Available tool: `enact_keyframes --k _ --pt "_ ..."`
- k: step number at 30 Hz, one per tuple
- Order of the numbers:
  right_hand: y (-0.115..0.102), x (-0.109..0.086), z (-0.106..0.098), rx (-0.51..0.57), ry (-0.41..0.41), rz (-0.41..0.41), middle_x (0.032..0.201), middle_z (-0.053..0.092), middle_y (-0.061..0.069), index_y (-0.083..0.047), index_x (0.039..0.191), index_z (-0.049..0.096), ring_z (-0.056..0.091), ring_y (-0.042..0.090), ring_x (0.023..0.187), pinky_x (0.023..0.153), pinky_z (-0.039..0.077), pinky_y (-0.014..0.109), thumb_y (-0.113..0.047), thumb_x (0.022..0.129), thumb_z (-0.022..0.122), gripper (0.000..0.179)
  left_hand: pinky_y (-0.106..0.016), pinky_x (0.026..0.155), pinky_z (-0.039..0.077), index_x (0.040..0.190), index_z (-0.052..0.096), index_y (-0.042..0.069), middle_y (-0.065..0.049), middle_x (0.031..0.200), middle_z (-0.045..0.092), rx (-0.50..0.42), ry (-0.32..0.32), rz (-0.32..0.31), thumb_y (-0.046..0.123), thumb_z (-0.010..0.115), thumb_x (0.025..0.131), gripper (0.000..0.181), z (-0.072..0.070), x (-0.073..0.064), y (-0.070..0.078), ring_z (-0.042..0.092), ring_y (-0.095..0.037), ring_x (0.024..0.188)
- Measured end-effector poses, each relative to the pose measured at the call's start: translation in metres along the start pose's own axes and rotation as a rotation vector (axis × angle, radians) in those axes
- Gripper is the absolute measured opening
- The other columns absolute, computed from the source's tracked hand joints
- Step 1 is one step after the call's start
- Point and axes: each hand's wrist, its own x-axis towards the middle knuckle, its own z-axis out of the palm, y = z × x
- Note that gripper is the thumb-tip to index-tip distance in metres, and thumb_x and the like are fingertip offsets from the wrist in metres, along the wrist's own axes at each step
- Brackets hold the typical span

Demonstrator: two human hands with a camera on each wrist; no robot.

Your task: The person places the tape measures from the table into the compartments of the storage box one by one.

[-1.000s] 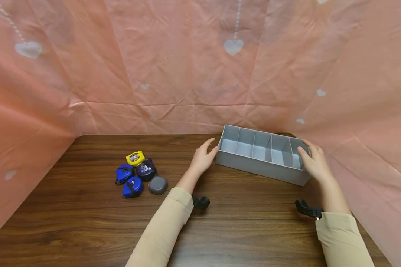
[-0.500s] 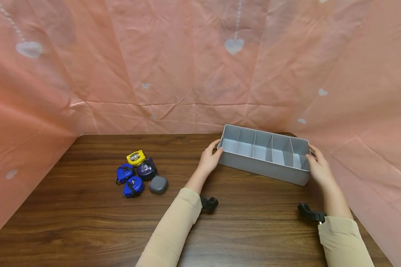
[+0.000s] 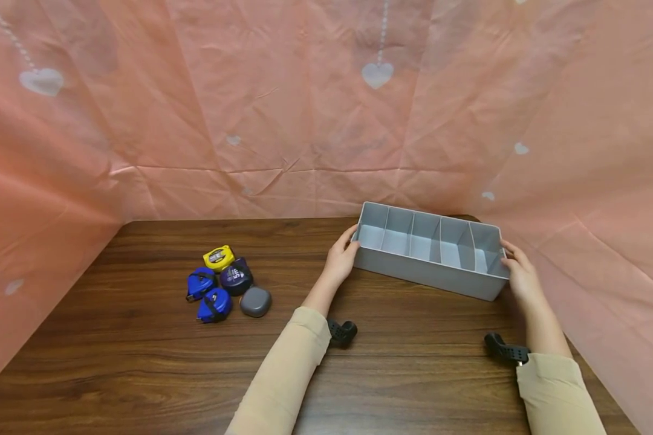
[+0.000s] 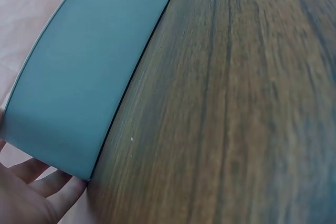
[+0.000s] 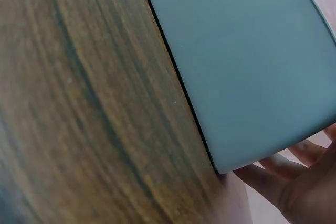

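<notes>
A long grey storage box (image 3: 430, 275) with several compartments stands on the wooden table, slightly askew, its inside bare. At its left end my left hand (image 3: 340, 257) grips the end wall, the thumb near the front corner. Fingers (image 4: 65, 195) of that hand lie against the end, low by the bottom edge. My right hand (image 3: 522, 281) holds the opposite end, its thumb at the rim. In the right wrist view, fingers (image 5: 262, 179) sit against that wall near the lower corner. The far sides of both hands are hidden.
On the table's left lie a yellow tape measure (image 3: 219, 258), two blue tape measures (image 3: 201, 283), a dark purple one (image 3: 236, 277) marked 5m, and a grey rounded case (image 3: 256, 301). A pink curtain (image 3: 283, 121) closes off the back and sides.
My left hand has moved right, onto the box's left end. My right hand has shifted slightly outward, its thumb moving from over the end compartment to the rim. The box has stayed put.
</notes>
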Motion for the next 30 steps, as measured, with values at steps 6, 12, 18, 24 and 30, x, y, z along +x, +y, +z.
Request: enact_keyframes --k 6,12,18,24,30 --pt "0.003 -0.001 0.0 0.004 0.011 0.003 0.15 0.022 0.03 -0.009 0.153 0.022 0.026 0.039 0.133 0.11 0.021 0.041 -0.017 0.103 0.027 0.051 -0.042 0.088 0.046 0.142 0.049 0.022 -0.016 0.127 0.058 0.034 -0.03 0.004 0.02 0.049 0.096 0.046 -0.001 -0.002 0.0 0.055 -0.026 0.108" --pt "0.005 -0.001 0.001 0.006 0.024 -0.006 0.148 0.023 0.032 -0.007 0.152 0.023 0.026 0.037 0.132 0.109 0.021 0.037 -0.015 0.103 0.027 0.05 -0.04 0.087 0.047 0.141 0.05 0.017 -0.016 0.121 0.061 0.021 -0.051 0.018 0.017 0.051 0.095 0.046 -0.004 -0.003 -0.002 0.058 -0.025 0.107" --pt "0.005 -0.001 0.002 0.015 0.015 -0.017 0.147 0.022 0.034 -0.006 0.151 0.024 0.023 0.038 0.134 0.11 0.017 0.038 -0.015 0.103 0.028 0.049 -0.042 0.091 0.046 0.142 0.049 0.015 -0.019 0.126 0.058 -0.014 -0.062 0.028 0.013 0.052 0.095 0.047 -0.006 -0.005 -0.004 0.057 -0.028 0.112" --pt "0.008 0.0 0.0 0.046 -0.031 -0.024 0.149 0.02 0.032 -0.012 0.153 0.024 0.026 0.032 0.132 0.109 0.021 0.038 -0.017 0.104 0.028 0.049 -0.042 0.091 0.046 0.144 0.047 0.016 -0.019 0.128 0.057 -0.019 -0.074 0.026 0.014 0.052 0.094 0.049 -0.009 -0.01 -0.005 0.056 -0.027 0.113" --pt "0.008 0.0 -0.001 0.055 -0.062 -0.047 0.15 0.017 0.031 -0.017 0.153 0.025 0.023 0.03 0.134 0.108 0.019 0.037 -0.02 0.105 0.03 0.049 -0.042 0.093 0.045 0.145 0.043 0.016 -0.018 0.131 0.055 -0.003 -0.109 0.033 0.017 0.051 0.094 0.052 -0.016 -0.014 -0.003 0.055 -0.027 0.115"
